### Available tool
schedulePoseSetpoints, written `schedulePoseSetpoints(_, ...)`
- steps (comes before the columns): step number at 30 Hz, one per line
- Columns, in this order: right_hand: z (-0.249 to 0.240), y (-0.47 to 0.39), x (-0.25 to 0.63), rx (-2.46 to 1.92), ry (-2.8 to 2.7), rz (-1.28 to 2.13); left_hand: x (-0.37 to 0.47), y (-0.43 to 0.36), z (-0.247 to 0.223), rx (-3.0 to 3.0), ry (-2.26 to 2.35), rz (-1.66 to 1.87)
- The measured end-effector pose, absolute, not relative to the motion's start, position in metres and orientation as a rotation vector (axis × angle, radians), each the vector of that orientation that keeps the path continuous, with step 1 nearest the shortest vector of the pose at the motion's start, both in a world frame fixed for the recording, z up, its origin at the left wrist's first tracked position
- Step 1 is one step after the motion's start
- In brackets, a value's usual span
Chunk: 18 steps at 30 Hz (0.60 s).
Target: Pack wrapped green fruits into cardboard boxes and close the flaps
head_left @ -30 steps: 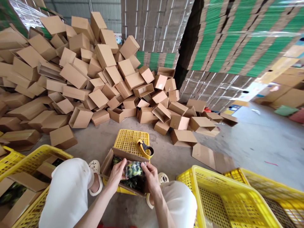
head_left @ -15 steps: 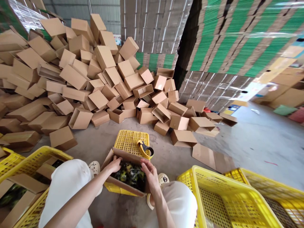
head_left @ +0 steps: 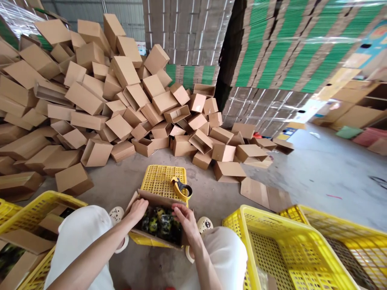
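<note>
A cardboard box (head_left: 160, 198) stands open on an upturned yellow plastic crate (head_left: 152, 179) between my knees. Inside lie dark green and yellowish items (head_left: 163, 222), apparently produce in glossy clear plastic wrap; their exact kind is unclear. My left hand (head_left: 139, 210) grips the box at its far left corner, fingers curled over the edge. At the far right corner, my right hand (head_left: 185, 217) touches the box with fingers stretched out and thumb apart. A yellow and black tape dispenser (head_left: 181, 188) rests on the crate just behind the box.
Many small cardboard boxes (head_left: 121, 127) are heaped ahead and left. Yellow crates stand to my right (head_left: 272, 225) and left (head_left: 45, 201); the left one holds filled boxes. Stacks of flattened cartons (head_left: 266, 52) rise behind. A flat cardboard piece (head_left: 266, 195) lies on the floor.
My left hand has drawn back slightly from inside the box to its left corner. My right hand stays by the right corner. The whole view has shifted a little.
</note>
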State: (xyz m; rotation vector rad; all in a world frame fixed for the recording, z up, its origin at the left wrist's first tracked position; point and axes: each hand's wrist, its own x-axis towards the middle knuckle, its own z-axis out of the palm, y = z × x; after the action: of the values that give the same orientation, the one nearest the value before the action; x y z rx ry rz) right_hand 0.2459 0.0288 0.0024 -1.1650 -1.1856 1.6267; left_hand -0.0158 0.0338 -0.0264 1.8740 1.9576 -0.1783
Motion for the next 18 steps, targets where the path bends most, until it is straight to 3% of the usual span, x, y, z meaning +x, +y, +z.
schedulePoseSetpoints(4, 0.004, 0.029, 0.245, -1.148, -1.204, 1.643, -0.02, 0.026, -0.007, 1.904, 2.075, -0.062)
schedulePoseSetpoints(8, 0.009, 0.025, 0.241, -1.087, -1.235, 1.682, -0.022, 0.009, 0.013, 1.853, 2.008, 0.602)
schedulePoseSetpoints(11, 0.015, 0.021, 0.238, -0.985, -1.213, 1.783, -0.009, -0.006, 0.023, 1.445, 1.784, 0.983)
schedulePoseSetpoints(18, 0.022, 0.019, 0.241, -0.943, -1.157, 1.811, 0.044, -0.027, 0.03, 0.788, 1.461, 1.199)
